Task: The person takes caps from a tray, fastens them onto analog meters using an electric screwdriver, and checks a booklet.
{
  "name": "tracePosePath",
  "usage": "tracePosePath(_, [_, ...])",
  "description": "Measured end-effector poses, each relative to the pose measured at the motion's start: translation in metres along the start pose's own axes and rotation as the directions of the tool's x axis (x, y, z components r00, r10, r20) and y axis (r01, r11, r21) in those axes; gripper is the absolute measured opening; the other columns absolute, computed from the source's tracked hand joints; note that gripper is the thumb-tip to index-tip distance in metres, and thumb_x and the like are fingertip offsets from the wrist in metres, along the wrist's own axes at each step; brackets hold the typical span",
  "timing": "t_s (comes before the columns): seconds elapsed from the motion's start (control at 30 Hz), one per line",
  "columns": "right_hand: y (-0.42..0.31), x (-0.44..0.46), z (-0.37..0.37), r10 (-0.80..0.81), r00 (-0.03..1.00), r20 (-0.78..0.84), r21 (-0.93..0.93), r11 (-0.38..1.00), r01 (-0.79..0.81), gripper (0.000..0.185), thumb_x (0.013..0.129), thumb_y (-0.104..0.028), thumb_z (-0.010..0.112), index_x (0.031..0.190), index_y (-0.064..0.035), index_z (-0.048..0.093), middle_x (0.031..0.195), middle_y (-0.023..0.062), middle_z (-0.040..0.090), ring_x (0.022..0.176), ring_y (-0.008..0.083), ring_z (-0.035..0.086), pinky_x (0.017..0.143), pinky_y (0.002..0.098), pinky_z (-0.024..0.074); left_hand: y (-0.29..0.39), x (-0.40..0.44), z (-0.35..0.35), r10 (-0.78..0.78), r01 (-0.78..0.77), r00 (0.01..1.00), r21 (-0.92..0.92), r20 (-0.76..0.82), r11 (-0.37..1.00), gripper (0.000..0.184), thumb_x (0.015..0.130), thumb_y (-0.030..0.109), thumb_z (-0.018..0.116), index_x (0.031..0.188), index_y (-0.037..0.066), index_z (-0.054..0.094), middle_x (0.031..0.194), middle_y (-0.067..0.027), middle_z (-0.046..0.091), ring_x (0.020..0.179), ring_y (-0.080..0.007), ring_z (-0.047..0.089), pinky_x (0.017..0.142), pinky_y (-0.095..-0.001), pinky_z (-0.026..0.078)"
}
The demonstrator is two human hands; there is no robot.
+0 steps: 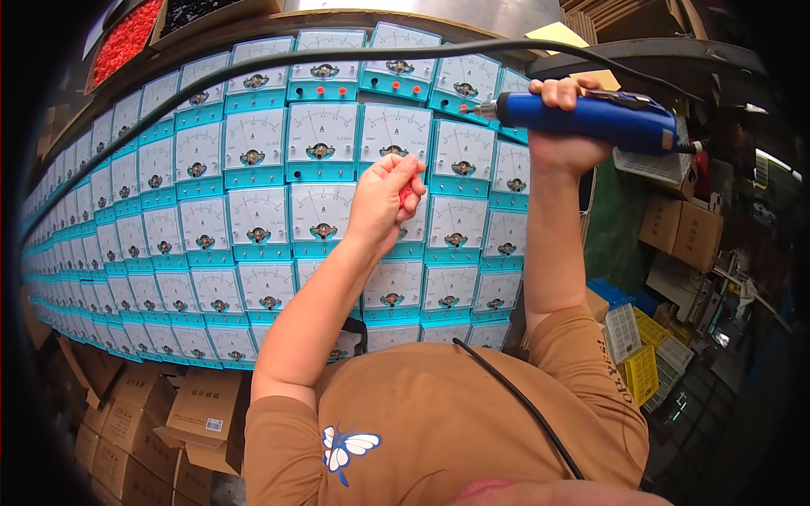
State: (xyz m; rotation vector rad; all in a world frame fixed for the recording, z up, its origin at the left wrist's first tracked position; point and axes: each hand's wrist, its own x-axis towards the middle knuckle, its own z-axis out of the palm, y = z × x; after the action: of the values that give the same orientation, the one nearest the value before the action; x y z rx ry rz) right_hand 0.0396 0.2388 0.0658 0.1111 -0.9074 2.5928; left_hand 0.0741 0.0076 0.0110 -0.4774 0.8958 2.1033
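My right hand [569, 152] is wrapped round a blue electric screwdriver [620, 125] held sideways, its tip pointing left. That tip is at a red terminal cap [464, 109] on the turquoise base of an ammeter [466, 78] in the second row from the back. My left hand [380, 198] is closed, thumb and fingers pinched, over another ammeter [395, 126]. Small red caps [406, 195] show between its curled fingers. Black and red caps [332, 90] sit on several nearby meter bases, and one black cap [296, 175] is on a base left of my left hand.
Rows of ammeters [198, 152] cover the bench. A box of red caps [126, 40] and one of black parts [190, 12] stand at the back left. A black cable [363, 53] arches over the meters. Cartons [135, 413] and yellow crates [639, 371] lie beyond the bench.
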Motion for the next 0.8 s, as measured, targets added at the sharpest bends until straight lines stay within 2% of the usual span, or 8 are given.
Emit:
tracePosePath(0.13, [-0.01,-0.032,0.026,0.165,0.968,0.19,0.047,0.983,-0.176,0.046,0.091,-0.047,0.038,0.096,-0.0067,0.059,0.065,0.0053,0.054,0.066,0.0199,0.052,0.078,0.0372,0.0387,-0.003,0.008,0.025,0.031,-0.029,0.998,-0.023,0.053,0.999,0.016,0.094,0.02,0.056,0.089,0.005,0.057,0.063,-0.0011,0.056,0.042,-0.0039,0.043,0.035,-0.0157,0.027])
tracePosePath(0.23, [-0.011,-0.049,0.024,0.156,0.979,0.13,0.079,0.983,-0.167,0.045,0.091,-0.048,0.039,0.096,-0.0073,0.059,0.065,0.0058,0.055,0.066,0.0201,0.053,0.078,0.0377,0.0391,-0.006,0.003,0.034,-0.037,0.037,0.997,-0.009,0.061,0.999,0.017,0.094,0.02,0.056,0.089,0.004,0.056,0.063,-0.0008,0.056,0.042,-0.0038,0.043,0.035,-0.0163,0.028])
tracePosePath(0.33, [-0.015,-0.046,0.018,0.096,0.995,0.04,0.016,0.995,-0.097,0.045,0.09,-0.046,0.04,0.097,-0.0068,0.059,0.065,0.0067,0.055,0.065,0.0211,0.054,0.078,0.0385,0.0397,-0.007,0.006,0.037,-0.032,0.032,0.999,0.016,0.035,0.999,0.017,0.095,0.017,0.051,0.095,0.001,0.057,0.066,-0.0008,0.055,0.045,-0.0042,0.043,0.036,-0.0162,0.029])
tracePosePath(0.4, [-0.014,-0.035,0.01,-0.091,0.995,0.035,-0.157,0.983,0.096,0.047,0.088,-0.046,0.039,0.099,-0.0049,0.059,0.064,0.0096,0.056,0.063,0.0226,0.054,0.074,0.0388,0.0416,-0.007,0.011,0.036,-0.002,0.002,0.999,-0.003,-0.041,1.0,0.018,0.096,0.015,0.048,0.1,-0.001,0.057,0.068,-0.0009,0.053,0.047,-0.0045,0.042,0.037,-0.0163,0.029])
tracePosePath(0.47, [-0.013,-0.022,-0.007,-0.24,0.969,0.051,-0.307,0.92,0.244,0.05,0.087,-0.047,0.039,0.098,-0.0031,0.059,0.064,0.0111,0.056,0.062,0.0233,0.054,0.074,0.0375,0.0417,-0.009,0.014,0.019,0.001,-0.002,1.0,0.057,0.014,0.998,0.02,0.096,0.014,0.047,0.105,-0.002,0.056,0.069,-0.001,0.052,0.047,-0.0048,0.042,0.036,-0.0167,0.03])
tracePosePath(0.6, [0.0,-0.006,-0.017,-0.21,0.978,0.003,-0.372,0.907,0.196,0.051,0.088,-0.046,0.037,0.092,0.0004,0.056,0.065,0.0145,0.056,0.062,0.0239,0.055,0.066,0.0365,0.0448,-0.01,0.007,0.01,-0.035,0.031,0.998,0.074,0.056,0.997,0.021,0.096,0.017,0.048,0.104,-0.001,0.056,0.064,-0.0011,0.054,0.042,-0.0037,0.041,0.035,-0.0156,0.028])
tracePosePath(0.7, [0.009,-0.003,-0.027,-0.173,0.984,-0.049,-0.429,0.893,0.135,0.051,0.088,-0.047,0.035,0.09,-0.0021,0.059,0.065,0.0122,0.056,0.062,0.0236,0.054,0.073,0.0383,0.0426,-0.011,0.004,0.006,-0.073,0.066,0.994,0.08,0.081,0.995,0.02,0.096,0.018,0.049,0.101,0.0,0.056,0.064,-0.0012,0.055,0.043,-0.0037,0.042,0.036,-0.0157,0.029])
tracePosePath(0.8, [0.019,-0.003,-0.036,-0.144,0.989,-0.016,-0.368,0.921,0.128,0.047,0.089,-0.047,0.037,0.09,-0.0024,0.053,0.064,0.012,0.055,0.061,0.0229,0.056,0.065,0.0357,0.0452,-0.011,0.001,0.006,-0.075,0.07,0.994,0.065,0.078,0.995,0.019,0.095,0.019,0.051,0.099,0.001,0.056,0.066,-0.002,0.056,0.045,-0.0033,0.044,0.036,-0.0154,0.029])
